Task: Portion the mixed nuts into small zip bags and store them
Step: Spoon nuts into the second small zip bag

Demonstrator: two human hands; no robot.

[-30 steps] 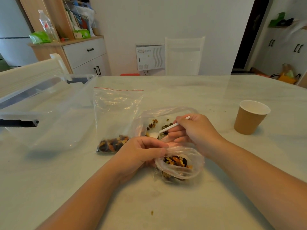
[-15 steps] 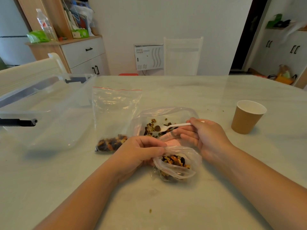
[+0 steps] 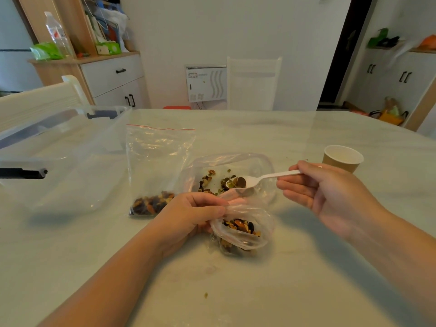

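A pale marbled surface (image 3: 306, 291) carries everything. Taking the clear round container (image 3: 259, 161) near its middle as the landmark: far to its left sits a large clear storage bin (image 3: 70, 161) with dark latches. Just left of the container, a tall zip bag (image 3: 160, 161) with a red top line stands upright, a layer of mixed nuts at its bottom. Well to the right of the container stands a brown paper cup (image 3: 343, 159). Directly in front of the container, touching its near edge, is a small zip bag (image 3: 243, 234), its mouth held wide and nuts showing inside. The left hand (image 3: 188, 215) grips that bag's rim, fingers curled round the plastic. The right hand (image 3: 328, 192), right of the container, pinches the handle of a white plastic spoon (image 3: 259, 179); the spoon's bowl hangs over the container with a few nuts in it. Loose mixed nuts (image 3: 207, 182) lie scattered on the container's floor. A small crumb (image 3: 206, 295) lies on the surface well in front of the container.
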